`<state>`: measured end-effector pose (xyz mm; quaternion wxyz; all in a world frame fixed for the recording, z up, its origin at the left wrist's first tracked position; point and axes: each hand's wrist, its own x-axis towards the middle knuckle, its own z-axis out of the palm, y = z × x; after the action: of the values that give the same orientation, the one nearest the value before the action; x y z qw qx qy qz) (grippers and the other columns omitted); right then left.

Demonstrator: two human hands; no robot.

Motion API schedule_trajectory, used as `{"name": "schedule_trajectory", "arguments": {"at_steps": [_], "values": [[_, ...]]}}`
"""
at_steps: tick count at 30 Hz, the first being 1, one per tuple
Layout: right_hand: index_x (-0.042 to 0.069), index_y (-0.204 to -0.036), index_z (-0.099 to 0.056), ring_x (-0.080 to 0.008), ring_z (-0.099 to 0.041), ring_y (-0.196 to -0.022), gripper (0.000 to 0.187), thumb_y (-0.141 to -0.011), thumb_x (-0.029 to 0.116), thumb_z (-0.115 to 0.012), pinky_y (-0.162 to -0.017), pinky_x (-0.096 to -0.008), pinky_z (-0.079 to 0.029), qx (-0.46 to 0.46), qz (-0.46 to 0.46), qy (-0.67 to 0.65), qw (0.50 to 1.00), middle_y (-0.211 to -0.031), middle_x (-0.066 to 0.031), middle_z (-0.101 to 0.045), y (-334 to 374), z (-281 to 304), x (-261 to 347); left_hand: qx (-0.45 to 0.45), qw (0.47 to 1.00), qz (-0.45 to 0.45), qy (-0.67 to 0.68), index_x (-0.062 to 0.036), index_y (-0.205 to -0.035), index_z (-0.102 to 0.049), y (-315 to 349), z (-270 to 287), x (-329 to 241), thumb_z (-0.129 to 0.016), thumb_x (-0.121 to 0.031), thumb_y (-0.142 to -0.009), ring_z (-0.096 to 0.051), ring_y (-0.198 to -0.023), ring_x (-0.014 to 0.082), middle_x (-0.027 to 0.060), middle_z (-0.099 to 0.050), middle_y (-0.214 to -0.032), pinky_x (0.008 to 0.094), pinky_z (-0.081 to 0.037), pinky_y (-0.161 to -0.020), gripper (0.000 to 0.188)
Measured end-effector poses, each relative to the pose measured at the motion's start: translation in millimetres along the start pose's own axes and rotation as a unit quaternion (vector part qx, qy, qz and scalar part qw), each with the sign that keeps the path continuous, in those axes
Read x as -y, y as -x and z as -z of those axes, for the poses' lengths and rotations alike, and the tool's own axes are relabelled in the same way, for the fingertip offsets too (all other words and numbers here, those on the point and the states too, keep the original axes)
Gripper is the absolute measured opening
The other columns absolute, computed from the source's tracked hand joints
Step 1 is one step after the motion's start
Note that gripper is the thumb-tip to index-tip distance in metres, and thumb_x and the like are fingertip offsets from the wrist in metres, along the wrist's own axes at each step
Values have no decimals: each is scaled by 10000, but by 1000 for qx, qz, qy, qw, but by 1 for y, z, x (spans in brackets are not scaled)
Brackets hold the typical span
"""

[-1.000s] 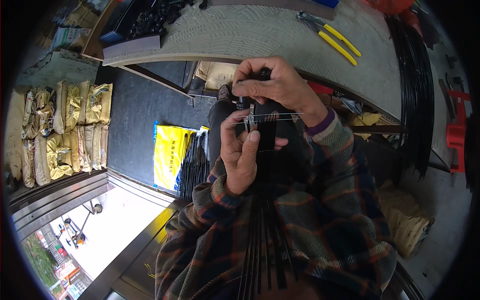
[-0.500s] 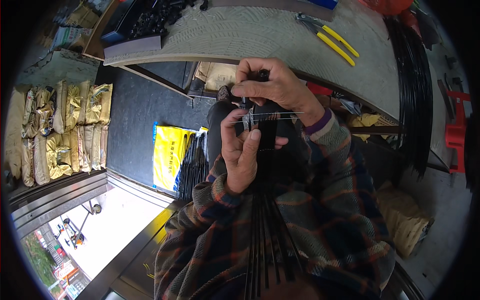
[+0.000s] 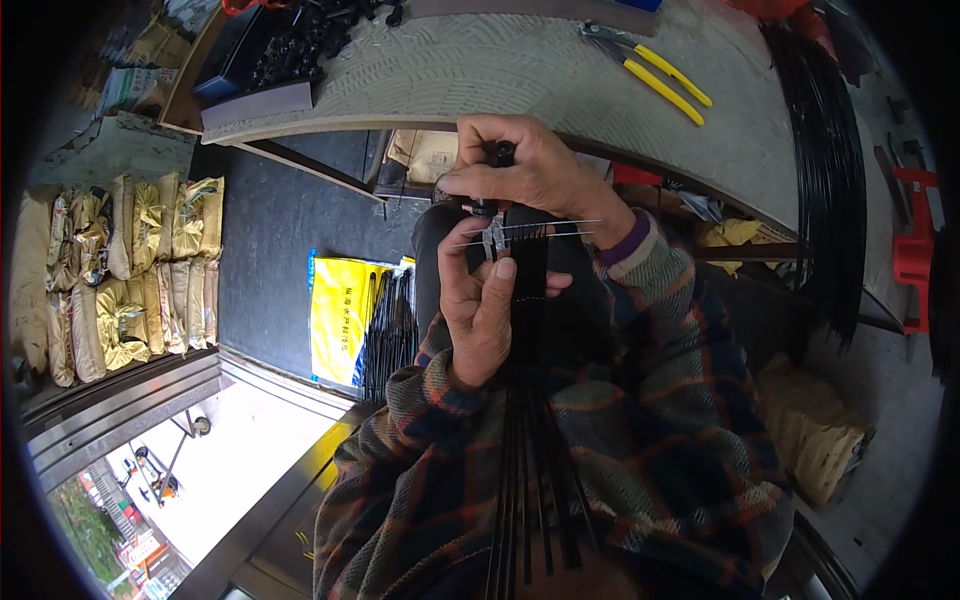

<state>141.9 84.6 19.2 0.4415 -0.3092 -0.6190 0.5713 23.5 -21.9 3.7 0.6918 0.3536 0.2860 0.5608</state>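
Note:
My left hand (image 3: 478, 320) is closed, thumb pressed on a flat row of black strips (image 3: 530, 268) held upright over my lap. Two thin metal wires (image 3: 568, 232) cross the top of the row and stick out to the right. A shiny, clear or silvery strip (image 3: 494, 240) shows beside the thumb tip. Above it my right hand (image 3: 540, 175) grips a black rod-shaped piece with a knobbed end (image 3: 501, 153). Its lower end (image 3: 484, 208) comes down by the left fingertips; whether it touches the wires I cannot tell. Long black strips (image 3: 530, 470) trail over my chest.
Ahead stands a grey table (image 3: 470, 70) with yellow-handled pliers (image 3: 660, 80), a heap of small black parts (image 3: 310, 40) and a long black bundle (image 3: 825, 170). A yellow bag (image 3: 338, 310) lies left, near stacked packages (image 3: 125, 270). At right is a red stool (image 3: 912, 250).
My right hand has shifted slightly left, and the knobbed end of the black piece with it. Both hands keep their holds. The whole view has moved a little.

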Motion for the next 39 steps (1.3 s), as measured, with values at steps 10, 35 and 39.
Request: {"name": "schedule_trajectory", "arguments": {"at_steps": [10,35,39], "values": [[91,-617,-433,-12,-415,-450,323,-751,205,-704,-382,-169,-337,-3,24,-15,1000,-549,50,-435,-2,0,-8,-9,1000,-3,3,-45,-1227,-226,-2,1,4,-400,-83,-921,-632,-773,261,194,-560,-1004,335,-527,-705,354],[66,-561,-430,-38,-383,-539,318,-704,117,-710,-499,-206,-312,10,44,63,997,-577,51,-415,-2,-8,0,-25,1000,6,-9,-15,-1182,-233,-9,5,0,-406,-89,-921,-634,-757,243,188,-574,-952,304,-525,-682,322],[54,-638,-504,-43,-398,-537,300,-769,266,-671,-502,-199,-320,19,56,56,997,-592,40,-428,1,-5,-1,-28,1000,-4,2,-23,-1174,-265,-8,4,-4,-410,-95,-922,-633,-762,244,179,-574,-972,305,-525,-678,299]]}}
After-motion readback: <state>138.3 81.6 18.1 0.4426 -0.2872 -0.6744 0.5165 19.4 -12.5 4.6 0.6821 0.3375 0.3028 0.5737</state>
